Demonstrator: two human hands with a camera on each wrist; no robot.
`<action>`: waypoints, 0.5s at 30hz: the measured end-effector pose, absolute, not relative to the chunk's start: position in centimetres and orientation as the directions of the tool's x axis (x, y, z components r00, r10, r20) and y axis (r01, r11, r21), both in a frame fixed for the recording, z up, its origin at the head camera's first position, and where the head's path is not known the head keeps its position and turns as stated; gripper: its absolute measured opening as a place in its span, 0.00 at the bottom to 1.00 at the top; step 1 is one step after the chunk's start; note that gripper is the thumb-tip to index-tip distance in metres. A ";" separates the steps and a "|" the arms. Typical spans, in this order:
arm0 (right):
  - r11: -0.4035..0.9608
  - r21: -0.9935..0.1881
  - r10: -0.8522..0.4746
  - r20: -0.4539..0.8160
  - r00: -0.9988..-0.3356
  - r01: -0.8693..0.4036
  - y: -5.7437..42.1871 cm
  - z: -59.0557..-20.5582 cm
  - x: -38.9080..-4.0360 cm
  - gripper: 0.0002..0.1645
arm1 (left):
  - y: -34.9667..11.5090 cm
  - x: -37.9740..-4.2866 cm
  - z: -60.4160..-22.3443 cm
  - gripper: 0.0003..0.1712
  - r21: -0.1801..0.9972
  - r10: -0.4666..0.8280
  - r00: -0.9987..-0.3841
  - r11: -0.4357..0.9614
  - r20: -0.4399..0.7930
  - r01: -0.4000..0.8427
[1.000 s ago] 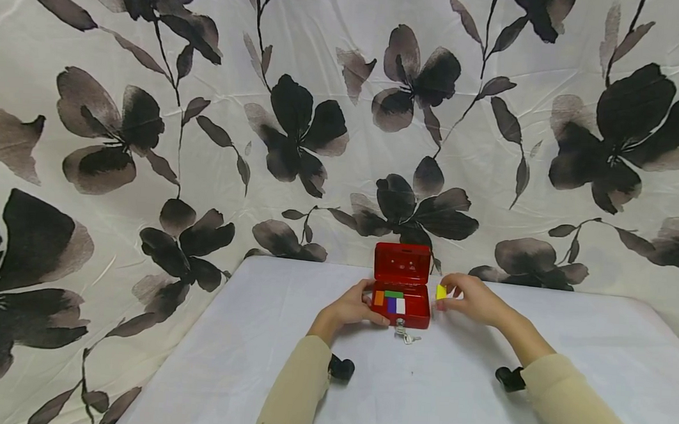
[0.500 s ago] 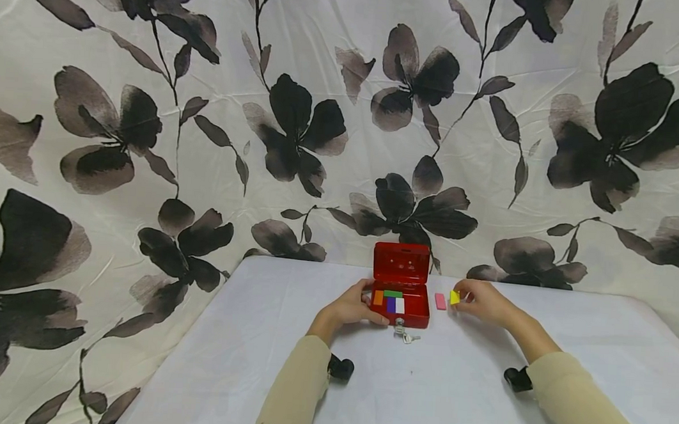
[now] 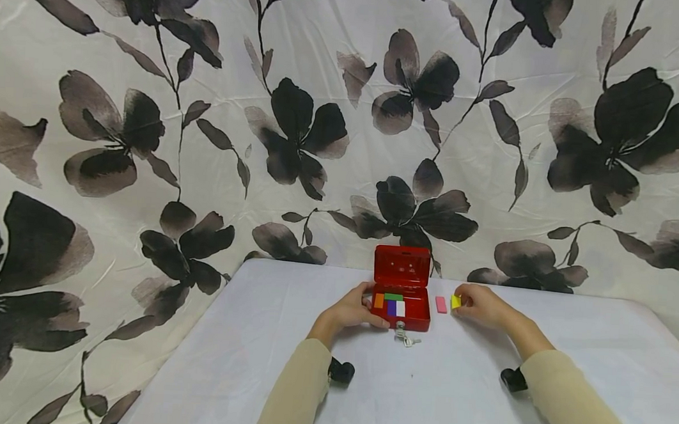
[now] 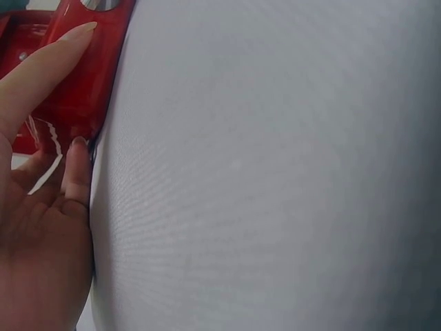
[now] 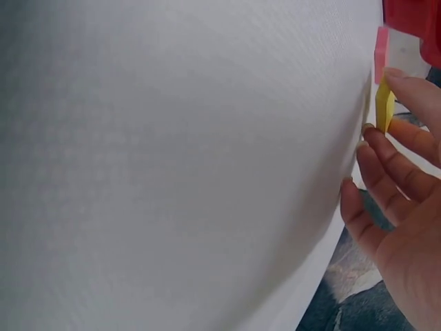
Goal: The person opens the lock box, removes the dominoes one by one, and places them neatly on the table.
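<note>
A small red metal cash box [image 3: 417, 309] stands on the white table with its lid [image 3: 402, 266] raised. Orange [image 3: 379, 301], green [image 3: 393, 297], purple [image 3: 391, 309] and white [image 3: 400, 309] blocks lie inside it. My left hand [image 3: 350, 305] holds the box at its front left corner, thumb [image 4: 52, 69] along the front and fingers at the left side. To the right of the box lies a pink block [image 3: 441, 305]. Just beyond that, my right hand [image 3: 482, 305] pinches a yellow block [image 5: 384, 105] between thumb and fingers, close over the table.
Keys [image 3: 408, 340] hang from the lock at the front of the box. The white tabletop [image 3: 422, 395] stretches toward me. Behind it hangs a white cloth [image 3: 320, 140] printed with dark flowers. Both wrists wear black cameras [image 3: 341, 371].
The pink block, earlier at my right fingertips, now lies on the table beside the box. My right hand has moved right with the yellow block and lowered slightly. The left hand has stayed.
</note>
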State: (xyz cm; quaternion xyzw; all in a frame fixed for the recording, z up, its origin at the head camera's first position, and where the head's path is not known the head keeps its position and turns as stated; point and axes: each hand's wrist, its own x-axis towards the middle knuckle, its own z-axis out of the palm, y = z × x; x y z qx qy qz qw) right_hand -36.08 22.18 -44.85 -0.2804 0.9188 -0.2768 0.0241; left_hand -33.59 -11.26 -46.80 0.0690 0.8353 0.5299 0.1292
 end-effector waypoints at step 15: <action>0.712 -0.474 -0.540 0.103 -0.835 -0.518 21.5 -44.8 -36.2 0.18 | -11.2 -33.6 -46.9 0.54 0.908 0.253 -0.958 0.418 -0.135 -0.018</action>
